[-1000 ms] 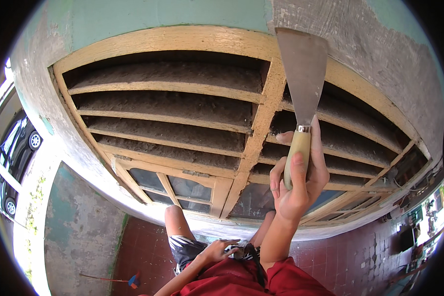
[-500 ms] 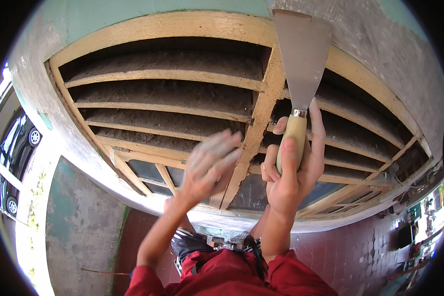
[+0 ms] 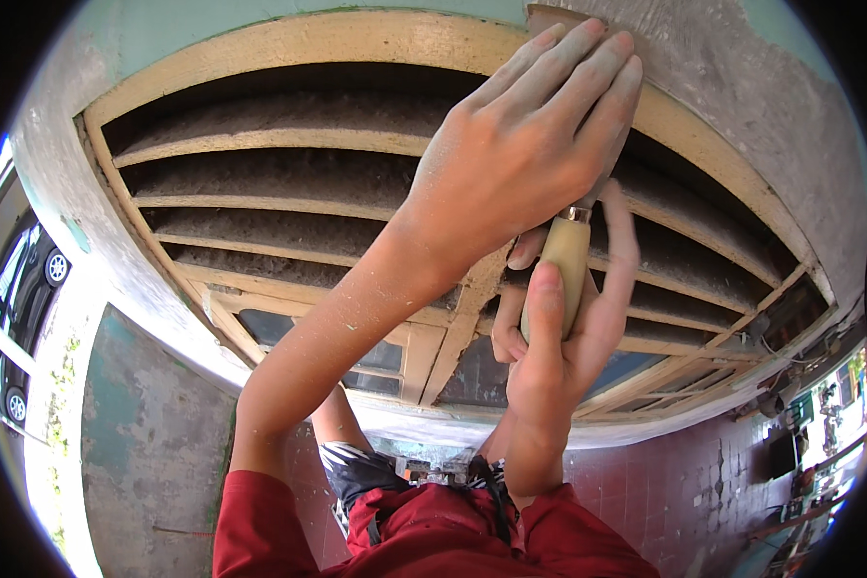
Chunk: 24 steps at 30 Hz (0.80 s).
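Right hand (image 3: 559,356) clenched around the wooden handle of a putty knife (image 3: 564,255), blade up against the yellow louvred window frame (image 3: 289,43), near its top rail. Left hand (image 3: 530,144) lies flat over the blade, fingers (image 3: 588,58) extended, gripping nothing. Frame and grey wall (image 3: 742,87) above look patchy and rough; scraping appears far from finished.

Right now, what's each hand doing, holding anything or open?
Left hand: open, fingers flat over the scraper blade, pressing it at the window frame.
Right hand: closed around the scraper's wooden handle.
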Tool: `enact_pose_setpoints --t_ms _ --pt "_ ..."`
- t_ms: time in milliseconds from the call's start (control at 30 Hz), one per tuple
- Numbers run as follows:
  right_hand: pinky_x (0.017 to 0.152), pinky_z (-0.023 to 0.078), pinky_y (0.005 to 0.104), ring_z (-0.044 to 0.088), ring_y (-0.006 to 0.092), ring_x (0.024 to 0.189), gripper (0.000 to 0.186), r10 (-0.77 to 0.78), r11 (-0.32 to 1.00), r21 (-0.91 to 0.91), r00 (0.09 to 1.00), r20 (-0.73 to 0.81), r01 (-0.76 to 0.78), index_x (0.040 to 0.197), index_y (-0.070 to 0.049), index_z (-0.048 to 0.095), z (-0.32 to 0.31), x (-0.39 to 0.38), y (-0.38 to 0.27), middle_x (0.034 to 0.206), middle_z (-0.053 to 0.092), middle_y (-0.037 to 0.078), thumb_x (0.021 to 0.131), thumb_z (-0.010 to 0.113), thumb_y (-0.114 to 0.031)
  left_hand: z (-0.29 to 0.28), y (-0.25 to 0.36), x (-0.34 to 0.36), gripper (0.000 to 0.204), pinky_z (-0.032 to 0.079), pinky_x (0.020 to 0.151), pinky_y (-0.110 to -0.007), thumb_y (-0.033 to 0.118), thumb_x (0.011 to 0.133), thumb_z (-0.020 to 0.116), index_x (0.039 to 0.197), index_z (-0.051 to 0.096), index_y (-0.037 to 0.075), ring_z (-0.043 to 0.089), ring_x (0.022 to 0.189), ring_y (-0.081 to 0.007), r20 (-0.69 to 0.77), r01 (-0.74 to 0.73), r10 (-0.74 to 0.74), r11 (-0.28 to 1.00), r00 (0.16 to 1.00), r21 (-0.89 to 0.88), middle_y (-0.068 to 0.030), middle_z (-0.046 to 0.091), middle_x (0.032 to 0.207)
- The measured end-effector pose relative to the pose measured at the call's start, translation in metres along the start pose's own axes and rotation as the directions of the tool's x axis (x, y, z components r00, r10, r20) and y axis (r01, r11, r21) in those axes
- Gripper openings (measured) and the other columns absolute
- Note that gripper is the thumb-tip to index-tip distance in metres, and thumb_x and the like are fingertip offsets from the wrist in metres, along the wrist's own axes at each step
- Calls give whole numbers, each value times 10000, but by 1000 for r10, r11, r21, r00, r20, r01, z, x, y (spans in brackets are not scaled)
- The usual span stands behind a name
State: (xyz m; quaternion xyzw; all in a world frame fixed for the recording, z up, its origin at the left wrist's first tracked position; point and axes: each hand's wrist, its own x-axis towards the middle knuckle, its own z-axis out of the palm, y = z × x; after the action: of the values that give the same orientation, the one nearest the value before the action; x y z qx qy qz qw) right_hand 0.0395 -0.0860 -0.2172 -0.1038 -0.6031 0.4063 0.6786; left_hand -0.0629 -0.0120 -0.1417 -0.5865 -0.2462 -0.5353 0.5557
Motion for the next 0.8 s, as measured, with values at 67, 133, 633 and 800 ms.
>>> enact_pose_setpoints --t_ms 67,133,633,800 --pt "375 216 176 365 22 440 577 -3 1000 -5 1000 -23 3 1524 -54 258 4 -1 -3 971 568 113 1008 501 -141 3 0 2 389 507 1039 -378 124 810 644 1165 636 -35 637 1173 -286 -7 -13 14 998 1000 64 -155 662 1224" --pt "405 249 176 389 21 461 509 9 1000 12 1000 -16 -8 1483 -29 309 4 -3 -6 960 575 115 1015 487 -118 6 -8 5 382 526 1019 -383 85 866 582 1198 597 -103 634 1190 -329 -12 -86 87 995 996 47 -225 648 1232" --pt "377 198 205 379 37 399 189 -58 998 -29 989 139 63 958 40 584 0 5 -10 932 625 153 1020 444 -71 11 -20 9 383 543 1011 -404 82 900 568 1197 567 -160 634 1180 -362 -2 -183 184 979 983 91 -287 630 1221" --pt "379 207 204 399 41 407 187 -37 999 -32 990 135 42 948 32 587 2 -1 -12 934 620 154 1019 446 -70 -6 -1 13 383 510 1034 -382 132 824 617 1137 624 -88 645 1150 -317 61 -9 4 997 998 83 -218 652 1213"
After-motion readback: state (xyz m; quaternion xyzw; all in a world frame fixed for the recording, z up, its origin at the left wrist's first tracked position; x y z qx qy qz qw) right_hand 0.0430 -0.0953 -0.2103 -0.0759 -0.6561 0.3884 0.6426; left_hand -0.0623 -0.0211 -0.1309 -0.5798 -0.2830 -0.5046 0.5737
